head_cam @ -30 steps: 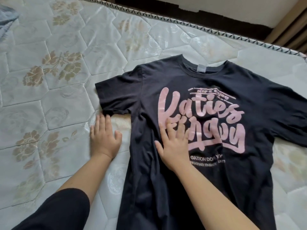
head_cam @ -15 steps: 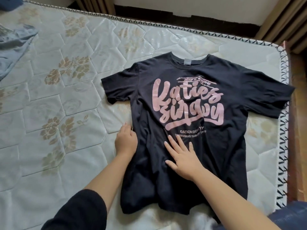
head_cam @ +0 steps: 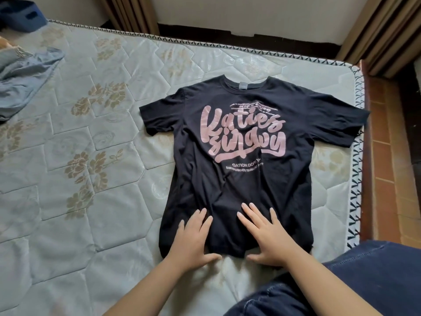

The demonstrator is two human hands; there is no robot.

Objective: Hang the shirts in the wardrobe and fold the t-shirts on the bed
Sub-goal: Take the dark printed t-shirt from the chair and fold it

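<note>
- Black t-shirt [head_cam: 241, 185] lies spread print-up on the bed [head_cam: 91, 201], centre-right of the frame.
- Flat on its lower hem press the left hand [head_cam: 193, 238] and right hand [head_cam: 266, 233], fingers straight, no grip closed on cloth.

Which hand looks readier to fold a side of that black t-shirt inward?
Probably the left hand: it lies flat by the left edge of the t-shirt, near the hem. The right hand rests nearer the middle, farther from its side.
</note>
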